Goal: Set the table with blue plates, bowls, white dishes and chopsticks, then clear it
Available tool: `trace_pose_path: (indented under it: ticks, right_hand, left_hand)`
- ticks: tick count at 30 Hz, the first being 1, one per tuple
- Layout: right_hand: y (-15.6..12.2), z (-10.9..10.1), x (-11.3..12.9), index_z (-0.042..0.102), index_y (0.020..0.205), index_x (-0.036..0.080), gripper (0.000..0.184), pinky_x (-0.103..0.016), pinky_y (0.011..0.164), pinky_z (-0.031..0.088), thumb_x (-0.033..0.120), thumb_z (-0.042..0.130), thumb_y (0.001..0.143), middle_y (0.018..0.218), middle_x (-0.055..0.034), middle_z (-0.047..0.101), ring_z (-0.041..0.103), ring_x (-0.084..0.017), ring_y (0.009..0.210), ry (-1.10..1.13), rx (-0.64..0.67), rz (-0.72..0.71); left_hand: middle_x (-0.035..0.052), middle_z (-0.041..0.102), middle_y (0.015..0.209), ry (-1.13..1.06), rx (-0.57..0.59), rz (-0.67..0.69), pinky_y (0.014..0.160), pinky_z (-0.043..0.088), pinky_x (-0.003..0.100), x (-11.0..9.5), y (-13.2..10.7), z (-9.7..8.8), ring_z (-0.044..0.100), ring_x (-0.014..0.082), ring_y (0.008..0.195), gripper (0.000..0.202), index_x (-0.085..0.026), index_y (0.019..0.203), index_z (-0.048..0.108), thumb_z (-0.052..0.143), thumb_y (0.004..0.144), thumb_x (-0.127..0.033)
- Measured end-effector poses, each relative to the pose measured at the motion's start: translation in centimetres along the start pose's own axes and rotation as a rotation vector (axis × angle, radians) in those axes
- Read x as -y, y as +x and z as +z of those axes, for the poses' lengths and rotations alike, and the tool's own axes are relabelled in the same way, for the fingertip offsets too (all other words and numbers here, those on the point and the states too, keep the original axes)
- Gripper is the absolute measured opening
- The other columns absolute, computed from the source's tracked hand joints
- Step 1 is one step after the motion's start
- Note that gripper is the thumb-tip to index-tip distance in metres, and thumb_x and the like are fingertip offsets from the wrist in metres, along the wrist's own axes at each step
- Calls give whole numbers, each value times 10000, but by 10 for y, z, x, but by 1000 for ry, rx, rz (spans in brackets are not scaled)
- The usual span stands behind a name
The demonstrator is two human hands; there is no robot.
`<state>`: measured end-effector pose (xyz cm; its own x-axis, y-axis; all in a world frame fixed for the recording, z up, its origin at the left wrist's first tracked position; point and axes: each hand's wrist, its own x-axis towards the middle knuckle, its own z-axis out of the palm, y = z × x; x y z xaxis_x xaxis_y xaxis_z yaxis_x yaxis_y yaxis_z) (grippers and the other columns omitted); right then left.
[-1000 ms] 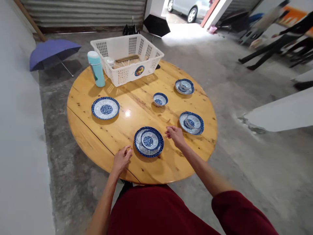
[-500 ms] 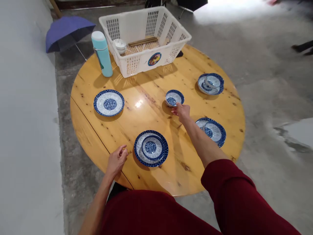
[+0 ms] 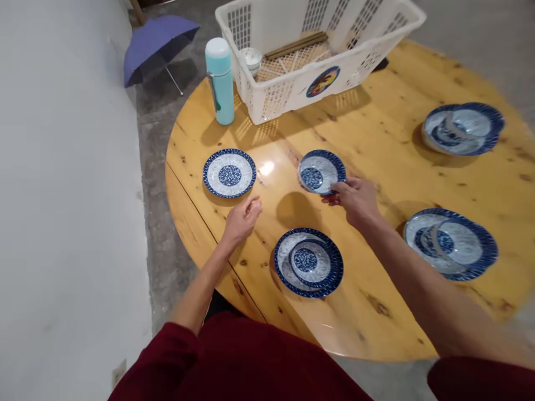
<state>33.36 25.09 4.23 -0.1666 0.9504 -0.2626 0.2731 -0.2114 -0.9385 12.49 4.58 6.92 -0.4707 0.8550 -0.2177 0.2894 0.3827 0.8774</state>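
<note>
My right hand (image 3: 357, 201) grips the right rim of a small blue-and-white bowl (image 3: 321, 170), thumb over the edge. The bowl is tilted and held above the table; its shadow falls below it. My left hand (image 3: 244, 218) has its fingers curled together with nothing in them, just below the front right edge of a blue-rimmed plate (image 3: 229, 175) with nothing on it. Nearest to me, another plate (image 3: 282, 259) carries a matching bowl (image 3: 311, 260). On the right side stand two more plates with bowls, one nearer (image 3: 480, 250) and one farther (image 3: 480, 125).
A white plastic basket (image 3: 280, 100) holding small bowls (image 3: 251, 58) and chopsticks (image 3: 298, 44) stands at the back of the round wooden table (image 3: 376, 312). Beside it is a light-blue thermos (image 3: 224, 92). A purple umbrella (image 3: 156, 44) lies open on the floor near the white wall (image 3: 71, 195).
My right hand has lifted the bowl off the table and brought it left, toward the bare plate. My left hand has moved forward, near that plate. The view has swung left.
</note>
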Motion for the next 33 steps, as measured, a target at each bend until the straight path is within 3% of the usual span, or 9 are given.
trace_pose_path:
  ticks: [3,6,10,13,20,26,33]
  right_hand:
    - [-35,50,28,641,673,140,55,-204,374,412,187,624,694,514,-38,630,573,-136,404,7,149,-11]
    - [-57,103,44,616,639,144,73,-189,369,404,185,624,699,468,-20,600,580,-138,404,-1,215,-32]
    - [-61,160,44,587,639,148,92,-197,385,428,137,589,730,480,-22,602,590,-141,422,-43,224,-27]
    - [-54,187,37,577,669,167,87,-199,390,439,149,600,751,489,1,592,588,-136,432,-55,220,-20]
    - [-42,209,29,526,680,209,146,-231,399,443,198,556,823,537,-6,597,608,-160,466,-121,217,42]
    - [-34,216,19,490,718,231,185,-264,421,455,287,606,851,571,-8,611,603,-171,487,-115,219,87]
    - [-29,214,6,460,713,248,359,-241,393,427,462,729,818,542,22,557,607,-161,499,-61,278,47]
  left_hand:
    - [78,755,997,29,37,92,829,537,271,-5,34,-25,714,167,879,450,-161,1315,596,424,1009,-442]
    - [62,750,917,100,74,131,792,525,268,-2,57,-56,713,173,838,419,-160,1259,613,410,1022,-440]
    - [49,729,808,253,62,149,825,496,290,11,80,-93,703,194,841,316,-164,1003,660,420,1019,-369]
    - [41,725,774,332,71,154,884,480,313,22,98,-110,699,217,912,275,-184,936,651,423,1003,-321]
    - [45,759,897,392,92,100,912,464,337,34,124,-119,669,252,1071,254,-239,908,670,421,938,-275]
    - [45,756,859,381,84,105,891,455,346,39,130,-124,665,262,1062,240,-251,909,686,447,905,-264]
    - [71,753,885,369,109,98,882,440,365,40,135,-128,657,286,1082,250,-246,916,712,466,872,-227]
